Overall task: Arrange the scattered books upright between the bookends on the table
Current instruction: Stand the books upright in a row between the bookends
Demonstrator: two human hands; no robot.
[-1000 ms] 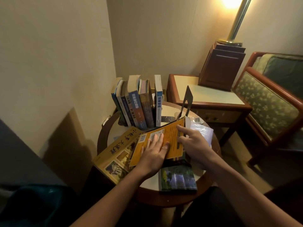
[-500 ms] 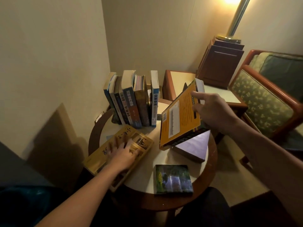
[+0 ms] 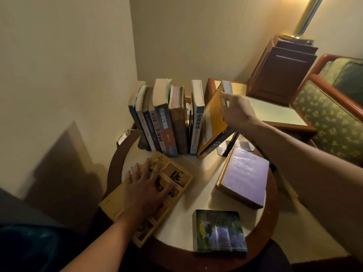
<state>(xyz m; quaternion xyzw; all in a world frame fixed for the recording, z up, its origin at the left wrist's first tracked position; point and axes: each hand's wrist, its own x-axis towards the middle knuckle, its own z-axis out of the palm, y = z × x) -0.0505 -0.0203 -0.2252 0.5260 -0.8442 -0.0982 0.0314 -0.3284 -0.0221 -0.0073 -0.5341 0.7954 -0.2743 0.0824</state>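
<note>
- Toward the back of the round tabletop (image 3: 196, 185), the right hand (image 3: 236, 112) grips the orange book (image 3: 213, 122) by its upper end, with fingers curled over the top. The book tilts with its top to the right. Its lower edge is down in the gap between the white-and-blue book (image 3: 197, 118), which ends the upright row (image 3: 167, 122), and the right bookend (image 3: 228, 147).
- The step in hand, as I judge it, is to stand this book up and close it against the row. Pivoting it on that lower edge is better than lifting it: swing the top leftward until the cover lies flat against the white-and-blue book.
- The bottom edge sits near the bookend's base plate. If it rides onto the plate the book will stand crooked, so slide the bottom left first.
- Push gently. The far end of the row rests by a dark foot, probably the left bookend (image 3: 143, 145), though it is too dim to be sure. A hard shove could shift the whole row.
- The left hand (image 3: 146, 190) lies flat with fingers spread on the yellow book (image 3: 176, 173), pinching nothing. That book overhangs the front-left rim, so the pressing hand likely stops it slipping off.
- The yellow book, the purple book (image 3: 244, 177) and the green book (image 3: 219, 231) lie flat and are not yet shelved. The purple one lies just beside the right bookend, so it may need moving before the bookend can slide outward for more room.
</note>
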